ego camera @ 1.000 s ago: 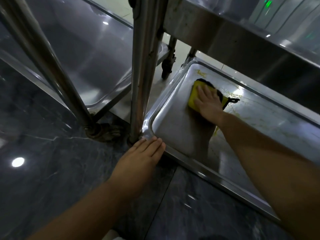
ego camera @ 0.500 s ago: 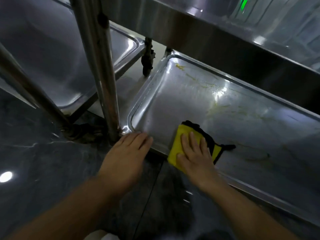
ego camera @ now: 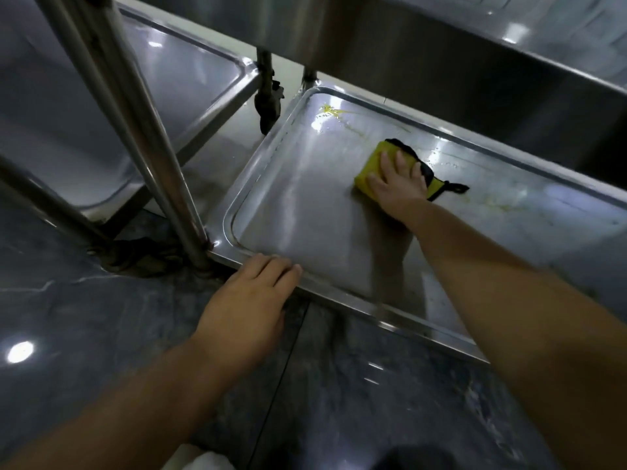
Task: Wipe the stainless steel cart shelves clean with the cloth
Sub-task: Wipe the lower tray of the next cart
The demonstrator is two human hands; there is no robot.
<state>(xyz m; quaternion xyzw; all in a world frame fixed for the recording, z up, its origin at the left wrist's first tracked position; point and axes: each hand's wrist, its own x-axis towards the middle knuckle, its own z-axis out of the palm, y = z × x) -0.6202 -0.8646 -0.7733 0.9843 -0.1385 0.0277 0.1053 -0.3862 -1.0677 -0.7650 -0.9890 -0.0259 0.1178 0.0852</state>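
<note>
The cart's bottom shelf [ego camera: 305, 215] runs out of frame at the right, its far edge shadowed under the upper shelf [ego camera: 441, 62]. Our left hand [ego camera: 251, 300] rests on the near rim, grip slack, fingers straight. Our right hand [ego camera: 398, 184] presses flat on the yellow cloth [ego camera: 373, 161] at the shelf's far middle, grip wide, hiding most of it.

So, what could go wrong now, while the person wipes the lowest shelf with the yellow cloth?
1. The yellow residue in the far corner and the streaks right of the cloth could be missed or only smeared.
2. The right hand presses the cloth with flat fingers, so the cloth might slip out on the shiny shelf.
3. The upper shelf overhangs the far edge, so the hand could knock against it when reaching back.
</note>
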